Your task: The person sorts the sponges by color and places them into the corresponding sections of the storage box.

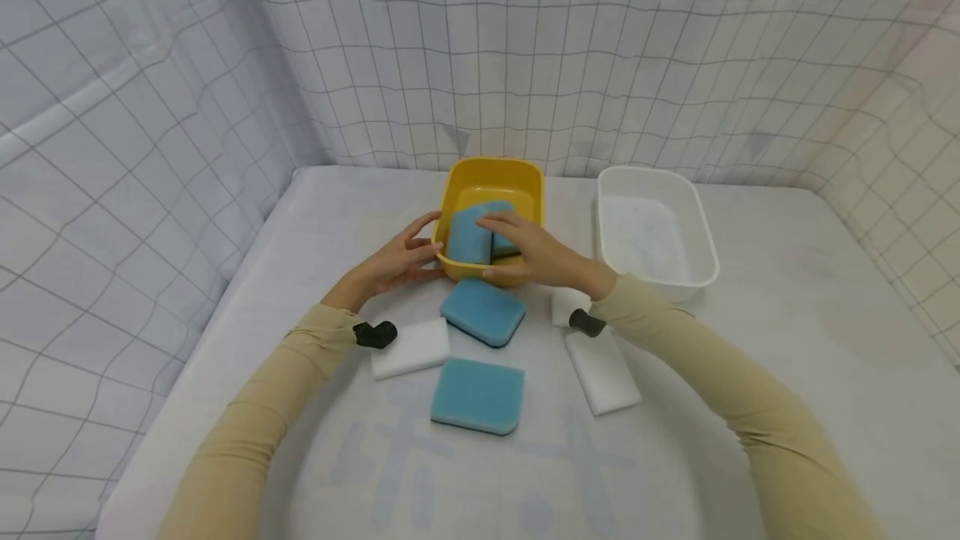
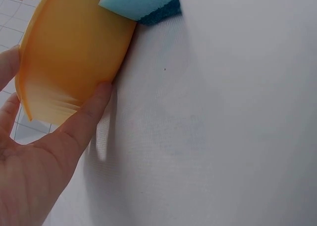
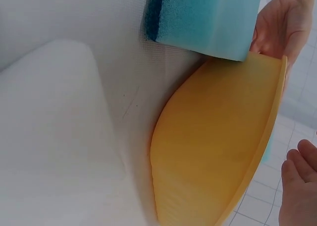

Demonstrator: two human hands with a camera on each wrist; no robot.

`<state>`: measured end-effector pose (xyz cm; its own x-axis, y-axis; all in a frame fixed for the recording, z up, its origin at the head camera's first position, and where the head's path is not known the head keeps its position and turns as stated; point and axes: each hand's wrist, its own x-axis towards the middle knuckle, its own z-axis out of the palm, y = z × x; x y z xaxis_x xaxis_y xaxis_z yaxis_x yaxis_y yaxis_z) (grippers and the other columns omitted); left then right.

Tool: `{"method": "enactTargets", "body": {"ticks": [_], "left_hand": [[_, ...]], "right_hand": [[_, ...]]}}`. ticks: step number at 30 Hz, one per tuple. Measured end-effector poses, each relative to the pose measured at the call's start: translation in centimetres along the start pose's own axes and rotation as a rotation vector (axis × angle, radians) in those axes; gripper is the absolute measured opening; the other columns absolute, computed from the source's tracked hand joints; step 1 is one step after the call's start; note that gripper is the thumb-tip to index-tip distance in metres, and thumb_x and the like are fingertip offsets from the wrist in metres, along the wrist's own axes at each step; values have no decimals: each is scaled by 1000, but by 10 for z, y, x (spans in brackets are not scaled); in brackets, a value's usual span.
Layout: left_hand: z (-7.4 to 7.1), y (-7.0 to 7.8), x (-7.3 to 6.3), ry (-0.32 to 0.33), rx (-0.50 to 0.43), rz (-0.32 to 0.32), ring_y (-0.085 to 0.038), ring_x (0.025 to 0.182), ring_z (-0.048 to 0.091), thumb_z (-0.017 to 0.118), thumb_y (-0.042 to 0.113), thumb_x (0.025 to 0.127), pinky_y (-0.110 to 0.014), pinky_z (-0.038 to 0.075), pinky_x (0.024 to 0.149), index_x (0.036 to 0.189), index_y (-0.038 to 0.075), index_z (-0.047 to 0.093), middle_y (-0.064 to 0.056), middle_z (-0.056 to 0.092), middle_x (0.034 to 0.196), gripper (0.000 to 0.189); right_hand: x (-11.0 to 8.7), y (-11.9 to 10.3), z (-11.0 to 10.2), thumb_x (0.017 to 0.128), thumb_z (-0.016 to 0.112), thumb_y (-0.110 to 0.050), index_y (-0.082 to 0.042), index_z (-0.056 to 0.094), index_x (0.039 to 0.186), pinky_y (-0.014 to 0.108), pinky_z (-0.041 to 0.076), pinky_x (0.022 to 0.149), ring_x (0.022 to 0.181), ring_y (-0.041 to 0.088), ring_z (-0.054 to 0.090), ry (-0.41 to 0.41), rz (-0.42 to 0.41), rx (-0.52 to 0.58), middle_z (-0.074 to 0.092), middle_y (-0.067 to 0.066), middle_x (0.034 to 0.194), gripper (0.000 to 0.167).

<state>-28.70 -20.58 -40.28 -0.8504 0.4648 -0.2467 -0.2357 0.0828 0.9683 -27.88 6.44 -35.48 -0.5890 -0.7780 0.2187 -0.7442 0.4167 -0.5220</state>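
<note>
Two blue sponges (image 1: 468,238) with dark backing lie inside a yellow plastic bin (image 1: 528,182), one overlapping the other. At the bin's left side, my left hand (image 1: 393,263) touches the rim and outer wall with spread, fairly straight fingers; the left wrist view shows one long digit (image 2: 81,119) along the wall. My right hand (image 1: 543,252) reaches over the bin's front right corner, its extended fingers over the sponges and the thumb near the front rim. In the right wrist view its fingers (image 3: 299,164) look loose, with nothing gripped. Another blue sponge (image 1: 483,311) lies just before the bin.
Nearer me lies another blue sponge (image 1: 478,394). White foam-like blocks sit at the left (image 1: 412,348) and right (image 1: 603,373), with another white block (image 1: 567,307) partly under my right wrist. A white bin (image 1: 645,232) stands at right. Grid-patterned curtains (image 1: 495,57) enclose the table.
</note>
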Motion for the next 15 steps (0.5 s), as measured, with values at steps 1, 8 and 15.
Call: {"method": "enactTargets", "body": {"ticks": [1, 8, 15], "left_hand": [[-1, 0, -1, 5, -5, -2, -34, 136, 31, 48, 18, 98, -49, 39, 108, 149, 38, 14, -20, 18, 150, 64], [-6, 1, -7, 16, -34, -8, -36, 139, 27, 47, 15, 98, -51, 36, 110, 149, 36, 13, -21, 14, 152, 65], [-4, 2, -1, 5, -25, -18, -35, 138, 29, 49, 18, 98, -51, 36, 110, 149, 37, 15, -18, 13, 153, 64]], "right_hand": [[0, 0, 1, 84, 70, -28, 1, 39, 140, 45, 40, 110, 131, 29, 41, -1, -13, -2, 39, 17, 144, 70], [-4, -2, 6, 82, 72, -25, 2, 42, 138, 43, 46, 103, 124, 32, 47, 7, -86, -19, 45, 19, 138, 69], [-18, -6, 9, 79, 75, -21, 3, 44, 135, 44, 49, 99, 116, 34, 52, 33, -91, -19, 49, 20, 133, 69]]}}
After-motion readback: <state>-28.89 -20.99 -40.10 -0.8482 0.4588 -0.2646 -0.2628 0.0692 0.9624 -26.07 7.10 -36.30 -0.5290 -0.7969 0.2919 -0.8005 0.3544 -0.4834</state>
